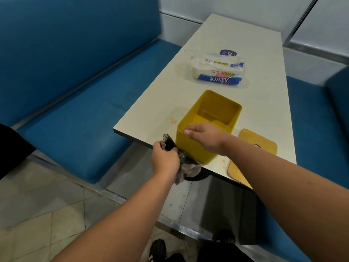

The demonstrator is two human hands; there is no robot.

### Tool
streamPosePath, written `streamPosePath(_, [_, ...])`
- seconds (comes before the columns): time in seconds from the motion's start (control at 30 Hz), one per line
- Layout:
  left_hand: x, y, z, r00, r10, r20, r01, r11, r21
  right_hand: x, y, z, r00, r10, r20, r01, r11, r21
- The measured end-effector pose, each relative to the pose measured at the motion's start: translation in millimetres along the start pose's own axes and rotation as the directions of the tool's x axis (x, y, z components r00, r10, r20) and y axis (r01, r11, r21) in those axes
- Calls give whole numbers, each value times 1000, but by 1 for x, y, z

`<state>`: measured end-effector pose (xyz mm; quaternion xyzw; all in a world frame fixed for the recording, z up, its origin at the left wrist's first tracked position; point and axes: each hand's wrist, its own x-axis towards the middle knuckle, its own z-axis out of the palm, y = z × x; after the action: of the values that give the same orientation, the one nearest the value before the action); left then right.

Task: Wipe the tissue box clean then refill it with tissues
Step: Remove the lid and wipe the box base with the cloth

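Head view: left hand (166, 159) clutches dark rag (186, 161) against near-left side of open yellow tissue box (190, 146) at worktop (264, 103) near edge; right hand (204, 138) grips its rim. Lid (258, 142) right, tissue pack (217, 70) farther back.

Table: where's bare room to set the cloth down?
Free: the strip of table left of the yellow box, stained, and the far end beyond the tissue pack. Crowded: the near edge, where the left hand presses the cloth to the box, the right hand grips its rim, and the lid lies.
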<state>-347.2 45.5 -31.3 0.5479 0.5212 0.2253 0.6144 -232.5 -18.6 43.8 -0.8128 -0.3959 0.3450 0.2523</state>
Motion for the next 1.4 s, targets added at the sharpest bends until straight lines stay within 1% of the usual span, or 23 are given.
streamPosePath(0.03, [3,4,-6,1000,-7,-20,8,1000,30,-1,0,1,1000,-1,6,1,1000,-30])
streamPosePath(0.1, [11,22,-20,999,31,-44,-30,999,39,-4,-6,-3,1000,-17,-17,16,996,-90])
streamPosePath(0.13, [16,33,-25,998,59,-38,-58,997,44,-6,-9,-6,997,-31,-70,23,994,-102])
streamPosePath(0.17, [20,45,-30,995,100,-19,-98,993,71,-7,-12,-11,984,-44,-174,23,992,-122])
streamPosePath(0.2, [26,56,-33,988,154,13,-154,979,133,-8,-14,-18,950,-44,-310,-7,987,-160])
streamPosePath(0.23, [31,67,-34,975,213,55,-220,949,226,-8,-14,-27,892,-29,-450,-80,972,-221])
streamPosePath(0.27, [35,77,-33,957,267,113,-290,898,330,-10,-11,-37,831,6,-557,-197,938,-283])
streamPosePath(0.3, [39,86,-31,937,301,178,-349,839,418,-12,-6,-46,789,60,-612,-325,885,-332])
streamPosePath(0.33, [41,94,-28,917,316,243,-397,783,479,-15,0,-54,771,140,-621,-439,823,-361])
streamPosePath(0.37, [42,99,-23,899,317,301,-434,736,520,-19,6,-59,768,234,-597,-520,772,-366])
streamPosePath(0.4, [43,102,-19,884,313,348,-463,696,549,-22,12,-62,772,320,-549,-558,754,-345])
streamPosePath(0.43, [43,105,-15,869,308,388,-489,661,570,-23,18,-63,784,384,-488,-561,774,-292])
streamPosePath(0.5, [43,105,-9,845,287,451,-523,622,583,-23,27,-61,808,442,-390,-528,837,-144])
streamPosePath(0.53, [43,104,-8,835,279,475,-533,625,571,-22,31,-60,820,435,-371,-505,855,-114])
streamPosePath(0.57, [41,102,-7,826,270,494,-537,645,545,-21,34,-61,832,412,-372,-488,863,-134])
streamPosePath(0.7, [19,87,-13,775,311,550,-572,715,402,-12,40,-72,832,293,-472,-451,851,-268])
streamPosePath(0.77, [1,73,-14,741,344,576,-602,721,344,-5,37,-81,851,224,-475,-407,853,-327])
streamPosePath(0.83, [-19,58,-11,727,388,567,-628,710,319,5,30,-85,881,149,-449,-348,847,-401])
streamPosePath(0.93, [-43,39,1,771,450,450,-608,730,313,22,22,-83,917,89,-390,-292,815,-500])
streamPosePath(1.03, [-54,28,12,816,447,366,-554,786,276,34,21,-78,937,43,-346,-247,782,-572])
streamPosePath(1.13, [-57,22,16,834,417,362,-519,816,255,39,24,-76,944,30,-329,-236,758,-608])
streamPosePath(1.3, [-54,18,14,827,412,383,-529,801,280,43,34,-70,945,31,-326,-242,738,-630])
streamPosePath(1.4, [-51,16,3,839,380,389,-496,828,260,38,32,-70,930,42,-366,-264,771,-580])
